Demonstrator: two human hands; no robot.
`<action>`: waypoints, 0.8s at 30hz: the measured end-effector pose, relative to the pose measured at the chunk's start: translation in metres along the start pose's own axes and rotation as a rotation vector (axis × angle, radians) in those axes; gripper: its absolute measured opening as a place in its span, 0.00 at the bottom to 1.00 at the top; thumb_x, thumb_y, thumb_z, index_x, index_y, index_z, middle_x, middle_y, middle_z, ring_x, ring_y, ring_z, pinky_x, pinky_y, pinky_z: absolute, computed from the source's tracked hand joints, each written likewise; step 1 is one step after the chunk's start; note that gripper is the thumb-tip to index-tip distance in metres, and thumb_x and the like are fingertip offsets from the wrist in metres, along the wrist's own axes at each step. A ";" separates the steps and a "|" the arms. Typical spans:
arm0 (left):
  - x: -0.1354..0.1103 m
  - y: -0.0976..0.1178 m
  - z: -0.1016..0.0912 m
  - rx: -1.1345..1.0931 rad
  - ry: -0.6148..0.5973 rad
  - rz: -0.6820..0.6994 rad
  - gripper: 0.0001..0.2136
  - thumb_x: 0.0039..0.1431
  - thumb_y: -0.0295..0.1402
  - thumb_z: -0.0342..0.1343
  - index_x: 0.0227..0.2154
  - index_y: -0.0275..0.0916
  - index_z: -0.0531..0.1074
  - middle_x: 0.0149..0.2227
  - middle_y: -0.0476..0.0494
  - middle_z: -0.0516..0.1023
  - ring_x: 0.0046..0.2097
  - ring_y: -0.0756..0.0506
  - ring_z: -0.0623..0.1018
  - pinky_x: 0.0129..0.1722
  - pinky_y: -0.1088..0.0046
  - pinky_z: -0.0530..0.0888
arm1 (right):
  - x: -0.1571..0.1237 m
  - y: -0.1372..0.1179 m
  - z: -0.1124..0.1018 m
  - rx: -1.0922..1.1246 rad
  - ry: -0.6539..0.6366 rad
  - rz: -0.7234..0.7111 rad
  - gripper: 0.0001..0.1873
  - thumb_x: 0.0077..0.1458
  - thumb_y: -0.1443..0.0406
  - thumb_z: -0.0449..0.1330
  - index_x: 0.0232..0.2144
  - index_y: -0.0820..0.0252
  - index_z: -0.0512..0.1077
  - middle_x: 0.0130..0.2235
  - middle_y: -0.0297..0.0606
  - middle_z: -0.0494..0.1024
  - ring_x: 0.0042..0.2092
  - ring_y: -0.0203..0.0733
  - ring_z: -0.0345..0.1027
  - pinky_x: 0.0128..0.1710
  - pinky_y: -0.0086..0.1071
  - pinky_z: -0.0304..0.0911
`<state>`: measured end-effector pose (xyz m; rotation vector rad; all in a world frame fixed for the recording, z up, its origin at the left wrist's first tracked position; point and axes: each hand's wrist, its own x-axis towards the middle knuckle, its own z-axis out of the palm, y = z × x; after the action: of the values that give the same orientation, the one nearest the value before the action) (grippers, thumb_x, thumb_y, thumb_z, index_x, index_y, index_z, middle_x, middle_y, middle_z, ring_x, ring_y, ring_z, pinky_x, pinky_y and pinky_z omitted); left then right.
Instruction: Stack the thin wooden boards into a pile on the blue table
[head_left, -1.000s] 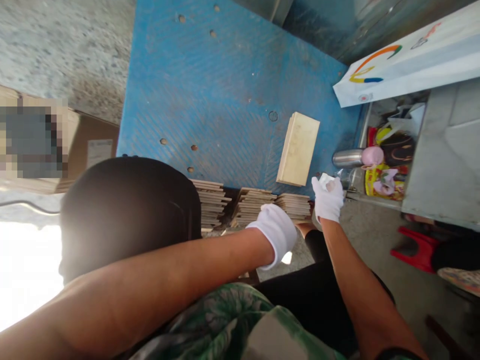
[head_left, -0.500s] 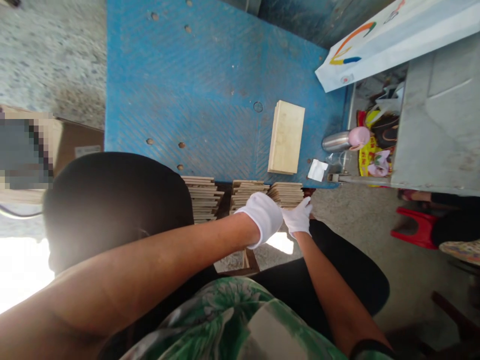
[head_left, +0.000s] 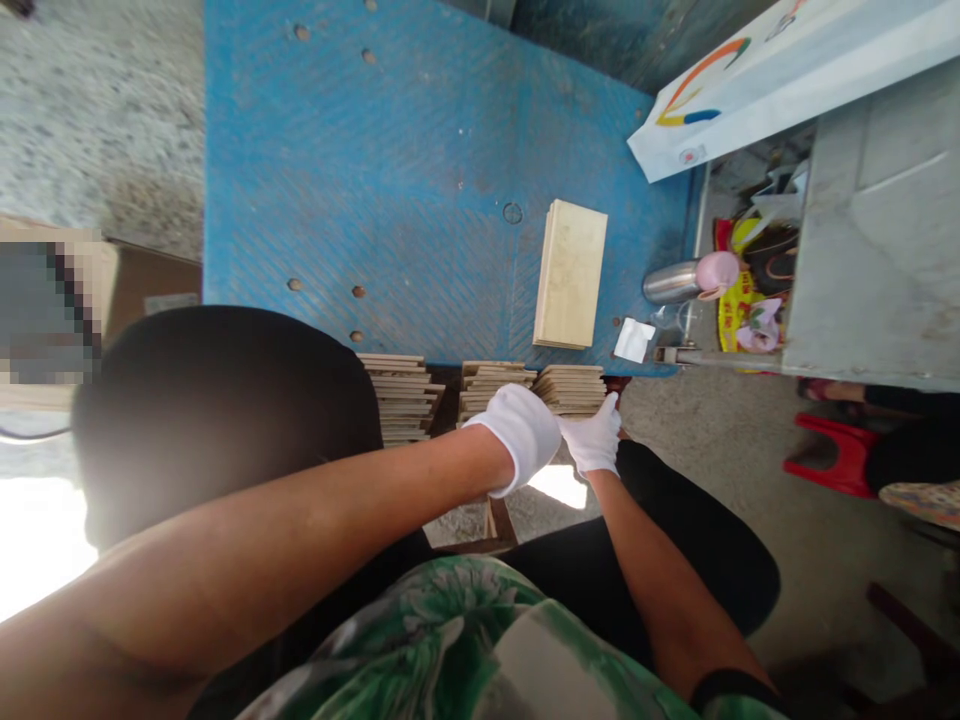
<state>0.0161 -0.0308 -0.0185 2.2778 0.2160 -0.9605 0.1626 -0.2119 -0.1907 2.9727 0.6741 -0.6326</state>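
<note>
Left hand [head_left: 527, 432] and right hand [head_left: 595, 438] close together by the stacked boards [head_left: 572, 386]
The boards lie just beyond both hands, along the near edge of the blue table [head_left: 390, 180]; whether either hand grasps one, I cannot tell.

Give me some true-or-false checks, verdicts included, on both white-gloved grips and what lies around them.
1. The left grip and right grip both wear white gloves. True.
2. The stacked pale rectangular wooden boards lie on the floor. False: they lie on the flat blue tabletop.
3. The small flat white square is under the left grip. False: it lies on the tabletop, apart from both grips.
4. Thin pale wooden slats show at the tabletop's near edge. True.
5. The silver cylindrical bottle has a pink cap. True.
</note>
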 end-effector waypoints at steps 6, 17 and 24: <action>0.002 0.000 0.004 -0.023 0.041 0.003 0.17 0.54 0.21 0.54 0.48 0.26 0.74 0.44 0.24 0.77 0.45 0.33 0.78 0.41 0.57 0.75 | -0.014 -0.013 -0.029 0.040 0.072 -0.010 0.67 0.32 0.42 0.68 0.67 0.66 0.46 0.59 0.61 0.59 0.60 0.65 0.56 0.57 0.49 0.56; 0.006 0.009 0.015 -0.035 0.246 0.073 0.25 0.61 0.20 0.41 0.61 0.20 0.57 0.43 0.21 0.76 0.43 0.32 0.79 0.36 0.59 0.74 | -0.074 -0.035 -0.136 0.266 0.354 -0.075 0.65 0.30 0.45 0.70 0.66 0.63 0.50 0.59 0.52 0.63 0.58 0.59 0.61 0.59 0.49 0.58; 0.008 0.014 0.017 -0.111 0.428 0.187 0.22 0.65 0.28 0.37 0.56 0.22 0.63 0.38 0.27 0.77 0.40 0.32 0.79 0.31 0.59 0.73 | -0.110 -0.047 -0.177 0.516 0.346 -0.224 0.63 0.32 0.48 0.73 0.66 0.61 0.51 0.59 0.50 0.64 0.58 0.55 0.62 0.60 0.49 0.57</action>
<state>0.0178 -0.0528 -0.0258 2.3266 0.2254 -0.3504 0.1206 -0.1939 0.0180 3.5684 1.0133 -0.3365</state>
